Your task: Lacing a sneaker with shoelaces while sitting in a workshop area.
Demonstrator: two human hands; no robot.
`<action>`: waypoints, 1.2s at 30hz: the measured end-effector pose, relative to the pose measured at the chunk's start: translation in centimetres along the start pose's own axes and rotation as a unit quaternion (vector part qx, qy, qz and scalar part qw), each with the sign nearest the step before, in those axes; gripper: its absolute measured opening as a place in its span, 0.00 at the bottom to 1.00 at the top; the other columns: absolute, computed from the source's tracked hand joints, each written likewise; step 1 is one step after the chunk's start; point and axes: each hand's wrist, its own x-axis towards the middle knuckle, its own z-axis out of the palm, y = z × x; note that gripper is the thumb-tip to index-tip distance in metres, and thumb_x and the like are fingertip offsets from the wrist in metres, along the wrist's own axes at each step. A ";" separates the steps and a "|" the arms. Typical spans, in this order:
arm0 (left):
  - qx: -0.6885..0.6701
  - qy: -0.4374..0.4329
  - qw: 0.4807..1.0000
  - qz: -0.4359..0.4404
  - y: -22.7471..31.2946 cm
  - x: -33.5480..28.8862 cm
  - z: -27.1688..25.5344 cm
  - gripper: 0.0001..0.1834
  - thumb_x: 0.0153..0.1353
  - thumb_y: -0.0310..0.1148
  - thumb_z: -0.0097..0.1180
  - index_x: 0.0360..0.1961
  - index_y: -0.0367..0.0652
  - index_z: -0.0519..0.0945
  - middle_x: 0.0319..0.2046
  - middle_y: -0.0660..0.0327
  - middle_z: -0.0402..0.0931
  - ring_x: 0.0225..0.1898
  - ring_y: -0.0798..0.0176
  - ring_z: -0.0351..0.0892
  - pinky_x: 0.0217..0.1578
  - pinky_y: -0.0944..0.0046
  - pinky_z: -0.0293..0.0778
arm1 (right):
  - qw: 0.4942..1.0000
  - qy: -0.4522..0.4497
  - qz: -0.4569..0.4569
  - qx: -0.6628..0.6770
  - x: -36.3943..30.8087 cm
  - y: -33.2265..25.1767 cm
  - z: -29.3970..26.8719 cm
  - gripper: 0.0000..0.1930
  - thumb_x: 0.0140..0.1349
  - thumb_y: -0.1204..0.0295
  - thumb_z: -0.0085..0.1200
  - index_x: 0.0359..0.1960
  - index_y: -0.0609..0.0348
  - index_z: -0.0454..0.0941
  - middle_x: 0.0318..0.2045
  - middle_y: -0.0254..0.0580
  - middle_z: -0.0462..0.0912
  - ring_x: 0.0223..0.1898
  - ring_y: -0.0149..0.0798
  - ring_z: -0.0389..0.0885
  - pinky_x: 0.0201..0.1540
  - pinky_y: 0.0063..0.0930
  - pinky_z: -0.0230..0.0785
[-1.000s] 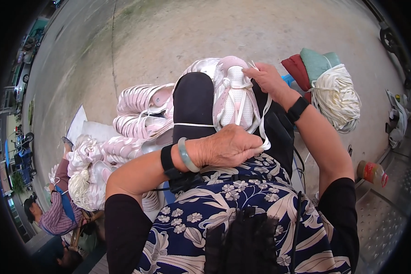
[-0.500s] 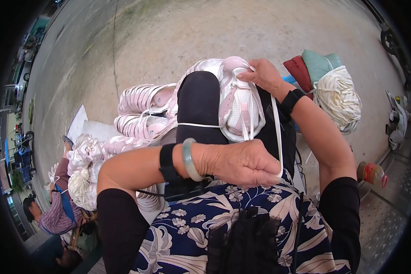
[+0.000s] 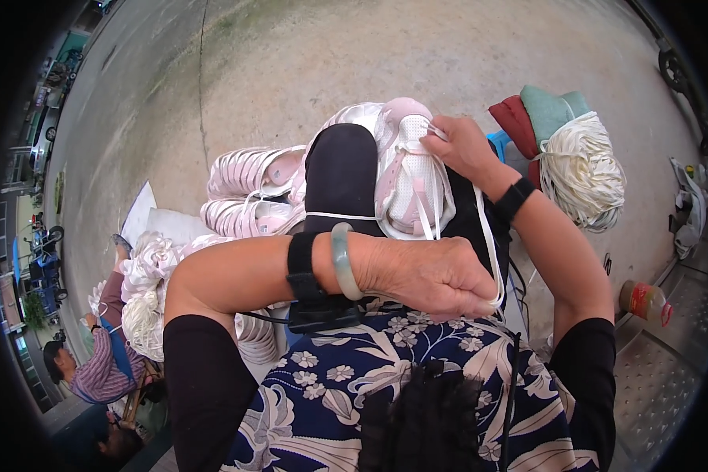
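A pink and white shoe upper [image 3: 413,185] lies across my lap, its toe end pointing away from me, with white lace through some of its holes. At its far right edge my right hand [image 3: 468,153] is closed, pinching a lace end beside the eyelets. My left hand [image 3: 440,275] crosses in front of my body, closed in a fist round the white shoelace [image 3: 488,236]. That lace runs up from the fist toward the right hand. A white cord [image 3: 340,215] stretches over my dark-covered left knee to the upper.
Stacked pink and white shoe uppers [image 3: 248,173] lie to the left, near bundled white laces [image 3: 144,322]. At right are a white lace hank [image 3: 584,173], a green cloth [image 3: 554,114] and a plastic bottle [image 3: 645,300]. A person [image 3: 106,366] sits at lower left.
My right hand has shifted slightly right and down, drawing a lace end away from the upper's edge. My left fist has moved a little to the right, still holding the lace.
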 end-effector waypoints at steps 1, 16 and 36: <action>-0.002 0.000 1.000 -0.002 0.0 -0.1 0.1 0.18 0.66 0.35 0.44 0.19 0.37 0.66 0.12 0.64 0.64 0.14 0.67 0.66 0.19 0.66 0.62 | 1.000 -0.005 -0.010 0.008 -0.8 -0.2 0.0 0.15 0.49 0.61 0.53 0.27 0.63 0.75 0.23 0.57 0.77 0.30 0.56 0.77 0.33 0.44 0.68; 0.066 0.023 0.997 0.012 0.5 -0.8 0.4 0.17 0.65 0.33 0.44 0.20 0.35 0.64 0.12 0.58 0.60 0.15 0.61 0.60 0.19 0.62 0.59 | 0.994 0.079 -0.055 -0.058 -3.3 0.6 1.2 0.07 0.50 0.69 0.49 0.24 0.60 0.74 0.20 0.50 0.76 0.25 0.49 0.77 0.29 0.39 0.68; -0.145 0.008 0.981 -0.132 2.5 -0.2 1.1 0.18 0.66 0.36 0.44 0.20 0.38 0.66 0.13 0.65 0.60 0.14 0.75 0.64 0.16 0.69 0.61 | 0.988 0.002 0.118 0.101 1.3 0.3 2.2 0.20 0.49 0.57 0.60 0.25 0.67 0.79 0.20 0.55 0.77 0.24 0.49 0.79 0.29 0.38 0.67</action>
